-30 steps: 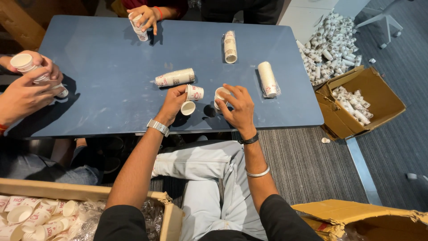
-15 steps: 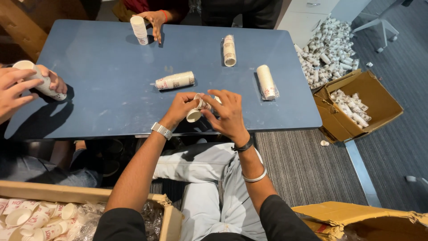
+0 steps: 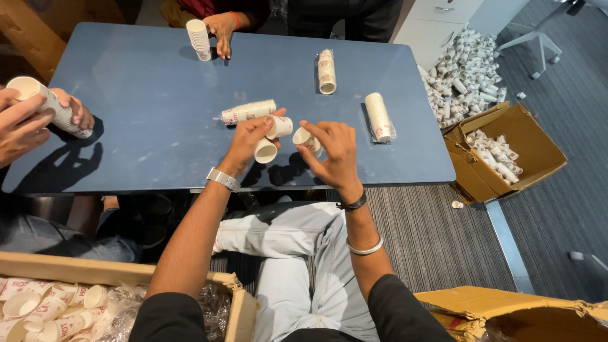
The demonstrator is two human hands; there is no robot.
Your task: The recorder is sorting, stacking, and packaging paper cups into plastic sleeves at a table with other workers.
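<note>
1. Left hand [image 3: 248, 140], just left of frame centre, is closed around two small white paper cups [image 3: 272, 138]: one points down toward the near table edge with its mouth open, the other lies sideways above it.
2. Right hand [image 3: 332, 152], just right of centre, pinches a single paper cup [image 3: 303, 137] between fingertips and thumb; the other fingers are spread.
3. Both hands hover over the blue table [image 3: 139, 126], close together but not touching.
4. A lying stack of cups [image 3: 248, 111] rests just above the left hand.
5. Two wrapped sleeves of cups [image 3: 326, 71] [image 3: 379, 116] lie in the upper right of the table.
6. Another person's hand [image 3: 221, 28], top centre, rests beside an upright stack [image 3: 198, 38].
7. At the left edge, another person's hands [image 3: 25, 123] hold a stack.
8. An open cardboard box [image 3: 506, 152] of cups stands on the floor at right.
</note>
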